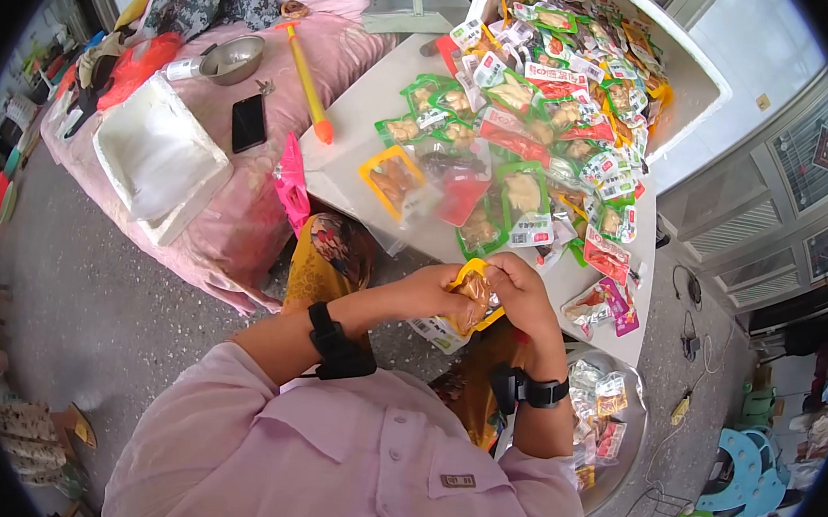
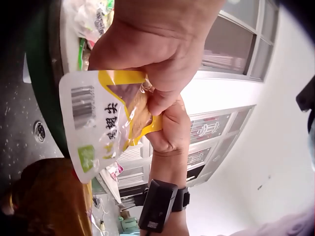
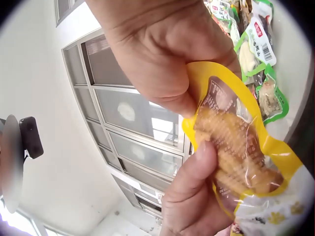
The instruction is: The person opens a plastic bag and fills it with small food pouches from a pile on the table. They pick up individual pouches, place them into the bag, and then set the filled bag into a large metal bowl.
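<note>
Both hands hold one snack pouch (image 3: 234, 140) in front of the lap, beside the table's near edge. It has a yellow border, a clear window with brown meat pieces inside, and a white end with a barcode, Chinese print and a green square in the left wrist view. My left hand (image 1: 441, 292) grips one side, its thumb pressed on the window. With thumb and fingers, my right hand (image 1: 525, 294) pinches the yellow border at the other end. In the right wrist view the pouch looks bent. Part of its border is hidden under the fingers.
On the white table (image 1: 344, 161) lies a heap of colourful food pouches (image 1: 527, 185), spilling from a foam box (image 1: 704, 97). A metal basin (image 1: 625, 484) with more packets stands at the right. To the left, a pink-covered bed (image 1: 219, 267) bears a foam tray (image 1: 117, 143) and a phone (image 1: 249, 123).
</note>
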Demonstrator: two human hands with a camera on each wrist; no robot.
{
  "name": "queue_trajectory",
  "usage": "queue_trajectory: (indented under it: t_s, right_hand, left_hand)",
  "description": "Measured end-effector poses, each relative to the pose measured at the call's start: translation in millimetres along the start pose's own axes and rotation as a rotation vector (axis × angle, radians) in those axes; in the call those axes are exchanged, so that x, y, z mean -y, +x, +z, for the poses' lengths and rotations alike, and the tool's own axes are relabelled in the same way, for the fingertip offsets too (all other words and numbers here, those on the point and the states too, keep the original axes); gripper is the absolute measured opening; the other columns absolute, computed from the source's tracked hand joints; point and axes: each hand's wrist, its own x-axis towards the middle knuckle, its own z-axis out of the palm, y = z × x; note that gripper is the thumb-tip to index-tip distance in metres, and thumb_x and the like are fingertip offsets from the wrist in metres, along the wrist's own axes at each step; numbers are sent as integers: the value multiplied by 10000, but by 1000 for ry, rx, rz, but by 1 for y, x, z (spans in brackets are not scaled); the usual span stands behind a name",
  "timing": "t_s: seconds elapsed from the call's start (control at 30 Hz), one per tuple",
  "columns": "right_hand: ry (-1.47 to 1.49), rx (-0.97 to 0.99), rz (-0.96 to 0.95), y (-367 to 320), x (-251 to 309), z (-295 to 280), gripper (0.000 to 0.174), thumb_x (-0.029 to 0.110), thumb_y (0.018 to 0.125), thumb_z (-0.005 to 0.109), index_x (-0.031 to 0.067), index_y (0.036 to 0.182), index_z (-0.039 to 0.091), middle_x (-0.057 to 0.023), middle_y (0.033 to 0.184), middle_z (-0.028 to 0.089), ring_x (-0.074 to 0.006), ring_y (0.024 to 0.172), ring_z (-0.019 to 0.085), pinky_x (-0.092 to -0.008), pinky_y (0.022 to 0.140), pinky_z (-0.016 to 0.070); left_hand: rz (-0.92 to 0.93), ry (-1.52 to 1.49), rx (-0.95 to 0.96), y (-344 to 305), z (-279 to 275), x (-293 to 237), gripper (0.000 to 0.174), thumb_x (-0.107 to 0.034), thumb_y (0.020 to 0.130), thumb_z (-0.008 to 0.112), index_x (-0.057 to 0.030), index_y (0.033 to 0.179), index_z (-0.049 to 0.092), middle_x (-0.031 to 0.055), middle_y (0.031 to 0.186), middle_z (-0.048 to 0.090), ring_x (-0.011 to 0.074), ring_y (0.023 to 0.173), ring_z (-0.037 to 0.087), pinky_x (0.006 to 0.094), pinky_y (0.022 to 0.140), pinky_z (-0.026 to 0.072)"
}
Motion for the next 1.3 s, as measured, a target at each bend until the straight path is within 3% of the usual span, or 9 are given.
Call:
queue_trajectory:
  t_s: [0.2,0.4,0.53,0.63,0.73,0.77,0.87,1.0,1.3]
  right_hand:
    - [906,-153,116,-36,-50,-5,383,182,804,535,66,1138,390,-98,1023,536,-227,880,557,-316,715,462]
    - [1107,-86,157,-54,-45,46,473,258,747,613,58,1125,411,-89,1052,521,-203,888,552,-324,755,458]
    - [1220,-436,178,-35,-33,61,289,76,798,517,7,1066,434,-95,975,535,-201,849,556,-340,739,469]
    - [1163,-556,123,-32,-40,55,296,77,810,498,4,1088,426,-103,1006,524,-208,882,546,-351,787,450]
    - [1109,-591,115,-36,-43,35,228,58,814,485,0,1032,449,-99,938,537,-206,842,553,-344,770,454]
    - [1090,-633,122,-36,-45,31,186,39,816,471,-3,997,456,-95,892,543,-204,812,558,-337,750,461]
    - [1073,-646,190,-35,-47,28,183,28,814,466,-7,993,456,-99,890,545,-202,802,560,-332,737,466]
    - [1073,-604,223,-24,-48,39,170,2,803,458,-9,972,467,-85,864,543,-180,760,559,-309,678,469]
    - [1151,-490,325,11,-40,64,233,13,803,470,-14,1030,428,-106,899,534,-204,781,562,-325,683,473]
  left_hand:
    - [118,-584,-281,2,-8,-2,263,-71,806,517,-48,1060,454,61,1006,536,167,920,527,315,829,418]
    - [126,-775,-322,8,-2,-2,285,-67,808,511,-48,1085,442,82,1007,534,204,964,520,333,834,435]
    - [173,-722,-328,13,7,8,302,-68,799,528,-49,1089,448,81,1026,527,182,908,533,328,770,457]
    - [52,-168,-395,4,-3,-2,309,-117,777,572,-37,1056,468,69,997,530,148,822,530,298,685,457]
    - [154,635,-708,-9,-19,5,328,-165,734,617,-20,999,490,83,933,528,168,758,517,280,639,437]
    - [473,1014,-787,-11,-33,10,339,-185,684,641,-7,940,507,122,876,511,242,776,523,309,652,441]
    - [467,1293,-816,-15,-47,11,340,-178,614,643,-32,895,521,151,860,490,308,776,500,365,672,430]
    - [79,1267,-787,-11,-55,12,176,-159,679,575,-44,798,515,155,838,524,317,781,526,385,646,441]
    - [261,1124,-833,-2,-69,15,89,-122,734,478,-36,752,497,155,726,529,331,691,527,397,595,436]
